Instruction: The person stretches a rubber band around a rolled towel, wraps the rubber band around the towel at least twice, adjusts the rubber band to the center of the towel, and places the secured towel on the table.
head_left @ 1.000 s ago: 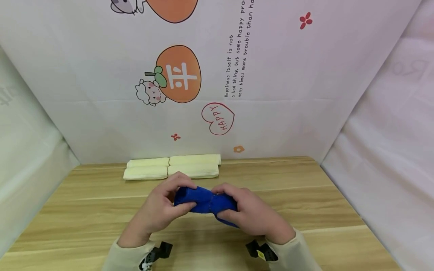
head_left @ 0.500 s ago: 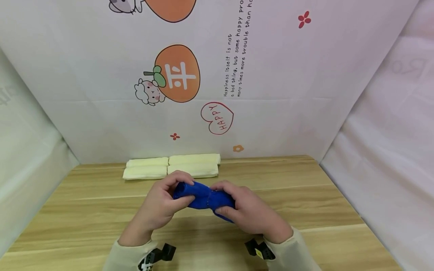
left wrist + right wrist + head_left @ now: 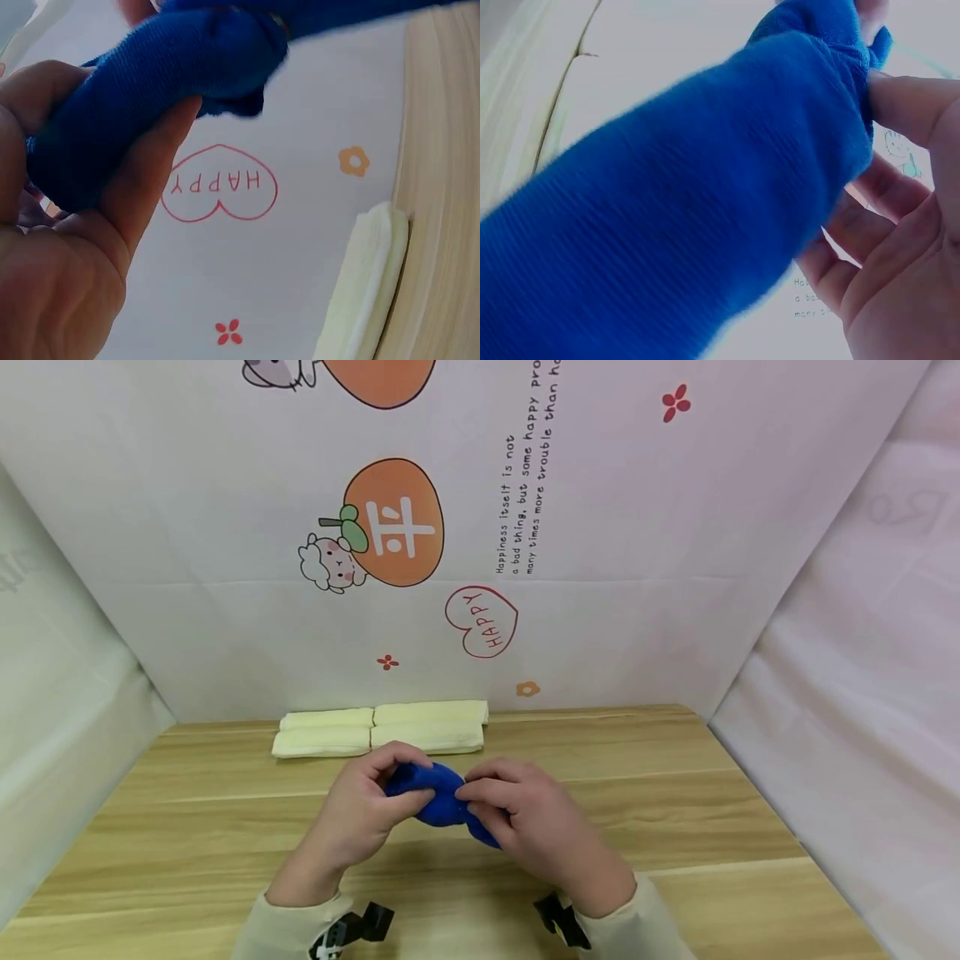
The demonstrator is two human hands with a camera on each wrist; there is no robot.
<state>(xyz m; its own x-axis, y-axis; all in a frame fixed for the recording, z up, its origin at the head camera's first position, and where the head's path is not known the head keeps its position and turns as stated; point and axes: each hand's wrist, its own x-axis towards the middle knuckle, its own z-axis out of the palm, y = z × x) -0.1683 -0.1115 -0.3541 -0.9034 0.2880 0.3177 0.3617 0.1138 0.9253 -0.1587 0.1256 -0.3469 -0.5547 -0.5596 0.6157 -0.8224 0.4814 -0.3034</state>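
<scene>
A rolled blue towel is held above the table between both hands, cinched at its middle. In the left wrist view a thin band shows at that narrow waist. My left hand grips the roll's left end, thumb on the near side and fingers over the far side. At the waist, the thumb and fingertips of my right hand pinch the cloth. The right half of the roll runs beneath that hand, partly hidden in the head view and large in the right wrist view.
Rolled pale yellow towels, narrowed at their middles, lie side by side at the back of the wooden table. Behind them rises a white printed backdrop; white cloth walls flank the table.
My right hand has shifted left from the towel's right half to its narrow middle, where its fingertips now pinch. My left hand keeps its grip on the left end, nearly in place.
</scene>
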